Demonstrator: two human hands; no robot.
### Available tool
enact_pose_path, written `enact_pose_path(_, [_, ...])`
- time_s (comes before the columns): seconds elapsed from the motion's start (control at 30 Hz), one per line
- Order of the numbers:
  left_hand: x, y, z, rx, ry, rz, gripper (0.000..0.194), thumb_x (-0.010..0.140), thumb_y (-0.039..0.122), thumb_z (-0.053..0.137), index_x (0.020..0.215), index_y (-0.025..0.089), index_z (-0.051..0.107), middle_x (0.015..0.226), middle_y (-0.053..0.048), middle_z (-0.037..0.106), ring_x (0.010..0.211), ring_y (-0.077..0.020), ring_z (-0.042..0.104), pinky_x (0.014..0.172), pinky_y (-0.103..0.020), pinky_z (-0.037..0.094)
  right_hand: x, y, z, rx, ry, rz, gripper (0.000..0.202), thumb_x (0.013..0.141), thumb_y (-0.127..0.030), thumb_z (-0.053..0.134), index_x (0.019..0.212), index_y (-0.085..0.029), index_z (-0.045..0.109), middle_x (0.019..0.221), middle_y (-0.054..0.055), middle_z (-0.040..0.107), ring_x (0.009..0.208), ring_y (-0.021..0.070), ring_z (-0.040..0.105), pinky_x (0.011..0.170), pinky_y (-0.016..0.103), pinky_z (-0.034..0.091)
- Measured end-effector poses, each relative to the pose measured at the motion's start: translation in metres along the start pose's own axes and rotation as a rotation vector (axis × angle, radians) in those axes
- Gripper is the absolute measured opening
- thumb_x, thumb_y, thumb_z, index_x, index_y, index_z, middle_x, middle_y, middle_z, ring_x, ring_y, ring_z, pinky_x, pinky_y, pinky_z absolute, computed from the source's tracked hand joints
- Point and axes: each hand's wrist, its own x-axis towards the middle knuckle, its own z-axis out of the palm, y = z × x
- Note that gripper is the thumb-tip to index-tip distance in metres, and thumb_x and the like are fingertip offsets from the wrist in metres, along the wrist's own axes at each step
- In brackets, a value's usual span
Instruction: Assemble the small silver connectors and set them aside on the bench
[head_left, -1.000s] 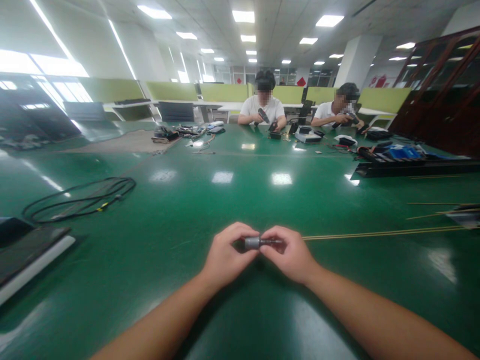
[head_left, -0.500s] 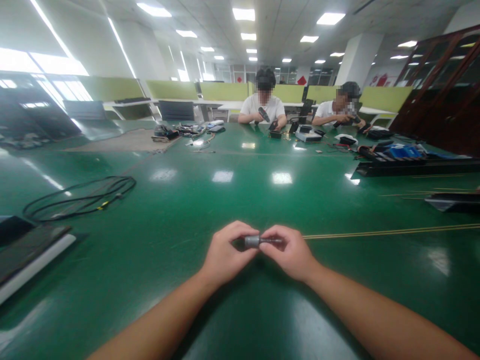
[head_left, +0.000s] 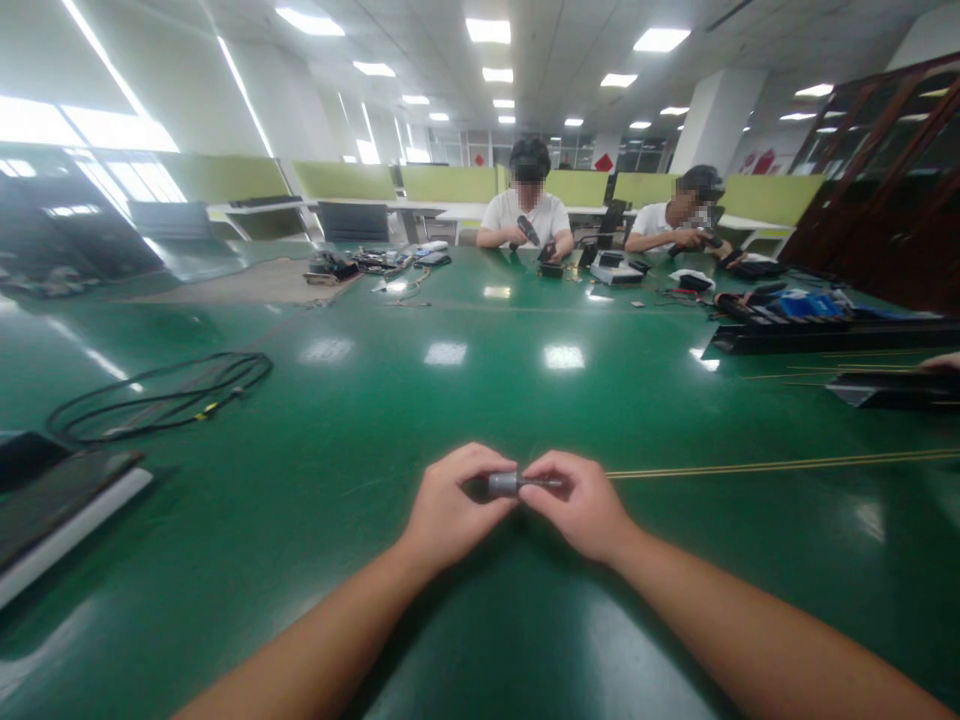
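Nothing shifts in your grip: left hand and right hand pinch the grey cylindrical part, its axis running 9-to-3 o'clock between them.

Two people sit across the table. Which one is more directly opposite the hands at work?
The person in the white shirt on the left, almost straight beyond the left hand and right hand; the other person sits further right.

No lettering, label, brand or number can be read here; the red signs on the far wall are too small and blurred to make out.
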Motion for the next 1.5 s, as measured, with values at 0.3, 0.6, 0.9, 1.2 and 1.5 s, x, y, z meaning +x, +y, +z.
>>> enact_pose_path(0.3, [-0.0007,-0.0023,0.0002,-0.019,0.005,-0.009,0.017,0.074,0.020,0.078,0.091,0.021,0.075,0.089,-0.005,0.074,0.082,-0.0187,0.068,0.075,-0.029,0.053,-0.0002,0.0010,-0.0010,0.022,-0.007,0.008,0.005,0.079,-0.022,0.072,0.082,-0.018,0.072,0.081,0.004,0.074,0.074,0.0186,0.068,0.071,0.029,0.054])
enact_pose_path(0.6, [-0.0010,-0.0029,-0.0001,-0.014,0.014,-0.009,0.018,0.074,0.018,0.079,0.091,0.021,0.075,0.090,-0.005,0.073,0.083,-0.0181,0.067,0.076,-0.028,0.052,-0.0010,0.0026,0.0005,0.065,-0.028,0.035,0.006,0.081,-0.023,0.069,0.084,-0.018,0.068,0.081,0.004,0.072,0.076,0.0193,0.068,0.071,0.029,0.054])
enact_pose_path(0.9, [-0.0017,-0.0056,-0.0002,-0.013,0.024,-0.016,0.019,0.074,0.017,0.079,0.093,0.020,0.074,0.091,-0.004,0.072,0.084,-0.0168,0.066,0.076,-0.027,0.051,-0.0016,0.0021,0.0006,0.064,-0.020,0.073,0.010,0.083,-0.025,0.068,0.088,-0.017,0.066,0.083,0.004,0.071,0.074,0.0185,0.067,0.070,0.029,0.053])
enact_pose_path(1.2, [-0.0016,-0.0074,0.0005,-0.009,0.035,-0.012,0.019,0.075,0.016,0.078,0.093,0.021,0.074,0.092,-0.004,0.072,0.085,-0.0176,0.066,0.078,-0.028,0.051,-0.0021,0.0025,0.0006,0.059,-0.013,0.083,0.010,0.083,-0.027,0.068,0.088,-0.018,0.066,0.079,0.003,0.069,0.069,0.0172,0.064,0.064,0.027,0.050])
enact_pose_path(1.5, [-0.0013,-0.0072,-0.0006,-0.001,0.052,-0.004,0.021,0.075,0.014,0.078,0.094,0.021,0.074,0.093,-0.004,0.072,0.087,-0.0174,0.066,0.079,-0.028,0.050,-0.0023,0.0021,0.0009,0.044,-0.006,0.126,0.012,0.084,-0.028,0.066,0.090,-0.017,0.065,0.072,0.001,0.065,0.058,0.0146,0.058,0.053,0.025,0.044])
